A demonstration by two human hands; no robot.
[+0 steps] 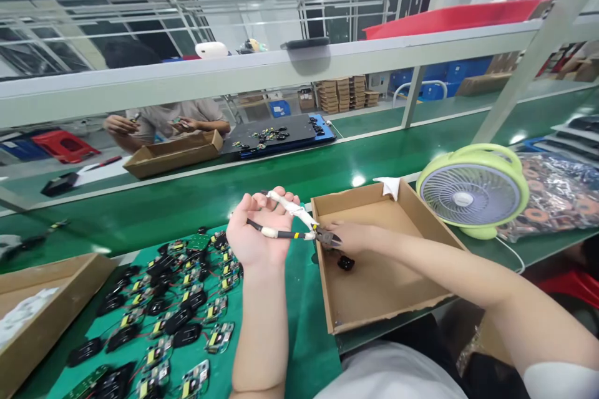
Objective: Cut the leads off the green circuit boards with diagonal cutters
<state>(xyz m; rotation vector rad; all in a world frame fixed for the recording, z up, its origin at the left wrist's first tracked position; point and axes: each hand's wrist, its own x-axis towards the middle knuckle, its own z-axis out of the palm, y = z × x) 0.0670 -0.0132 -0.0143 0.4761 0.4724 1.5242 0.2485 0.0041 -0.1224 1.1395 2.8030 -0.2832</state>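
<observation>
My left hand (262, 230) is palm up over the green mat, holding diagonal cutting pliers (292, 212) with spread handles wrapped partly in white. The fingers curl at the upper handle, while the lower one crosses the palm. The pliers' jaws point right, at the left side of a shallow cardboard box (397, 299). Beside the jaws, my right hand (349, 238) reaches in over that box with its fingers bunched. Whatever it pinches is hidden behind the pliers' head. Just below lies or hangs a small black part (345, 263); I cannot tell which.
Several circuit boards with black housings (187, 335) cover the mat at left. Another cardboard box (56, 305) stands at far left. A green fan (463, 199) and a bag of copper-coloured rings (552, 199) sit right. Across the bench, a person (187, 118) handles small parts.
</observation>
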